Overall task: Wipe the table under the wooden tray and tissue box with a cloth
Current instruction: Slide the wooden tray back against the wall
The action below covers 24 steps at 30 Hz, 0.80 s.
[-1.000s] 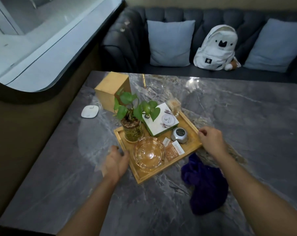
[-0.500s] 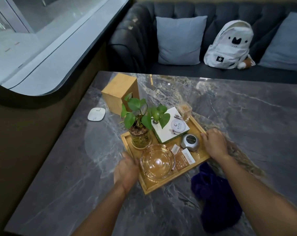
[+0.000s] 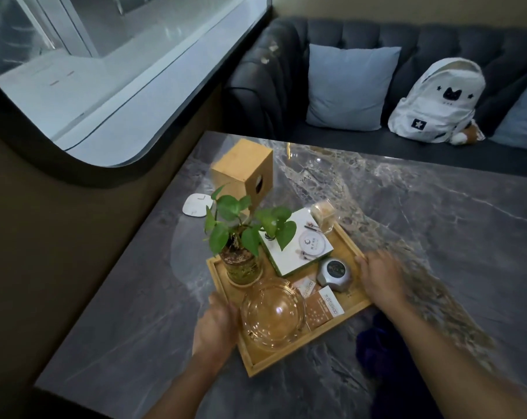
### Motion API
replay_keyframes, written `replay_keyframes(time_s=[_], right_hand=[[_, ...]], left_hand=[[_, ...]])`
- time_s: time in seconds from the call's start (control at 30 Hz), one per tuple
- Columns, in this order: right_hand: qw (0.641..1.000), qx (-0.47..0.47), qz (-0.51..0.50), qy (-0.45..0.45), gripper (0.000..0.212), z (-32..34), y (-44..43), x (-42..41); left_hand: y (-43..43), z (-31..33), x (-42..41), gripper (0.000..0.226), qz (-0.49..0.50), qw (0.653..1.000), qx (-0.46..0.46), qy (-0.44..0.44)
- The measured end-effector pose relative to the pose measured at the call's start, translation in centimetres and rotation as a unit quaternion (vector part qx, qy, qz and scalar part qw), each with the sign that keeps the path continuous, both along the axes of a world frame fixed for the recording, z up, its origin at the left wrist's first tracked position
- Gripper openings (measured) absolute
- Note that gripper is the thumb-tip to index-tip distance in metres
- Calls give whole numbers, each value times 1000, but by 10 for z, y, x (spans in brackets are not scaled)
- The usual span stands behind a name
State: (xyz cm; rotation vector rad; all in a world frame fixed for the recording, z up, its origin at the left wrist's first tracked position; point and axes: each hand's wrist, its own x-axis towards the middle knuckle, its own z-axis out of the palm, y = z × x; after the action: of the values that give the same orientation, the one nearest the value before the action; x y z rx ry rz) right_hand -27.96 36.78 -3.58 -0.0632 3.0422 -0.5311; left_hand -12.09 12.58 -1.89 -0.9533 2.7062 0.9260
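Dim room, daylight entering through the window (image 3: 111,71) upper left. Faint glare on the marble surface (image 3: 301,164). Right hand (image 3: 380,278) motion-blurred; wide-angle curvature bends the edges.

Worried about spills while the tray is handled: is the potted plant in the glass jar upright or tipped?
Upright: the green-leaved plant in its glass jar stands vertical on the rectangular wooden tray, stems rising straight.
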Motion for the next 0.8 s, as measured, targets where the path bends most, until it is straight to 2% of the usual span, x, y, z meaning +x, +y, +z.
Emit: replay_keyframes(time_s=[0.17, 0.33, 0.43, 0.8], right_hand=[[996, -56, 62, 20, 26, 0, -44, 9], [988, -40, 146, 42, 24, 0, -95, 15], [979, -48, 193, 43, 22, 5, -127, 19], [941, -39, 330, 67, 15, 7, -226, 44]], left_hand=[[-25, 4, 35, 12, 33, 999, 7, -5], [-41, 11, 75, 12, 171, 984, 39, 36], [-53, 10, 95, 12, 225, 973, 42, 30], [-82, 12, 147, 15, 353, 935, 37, 15]])
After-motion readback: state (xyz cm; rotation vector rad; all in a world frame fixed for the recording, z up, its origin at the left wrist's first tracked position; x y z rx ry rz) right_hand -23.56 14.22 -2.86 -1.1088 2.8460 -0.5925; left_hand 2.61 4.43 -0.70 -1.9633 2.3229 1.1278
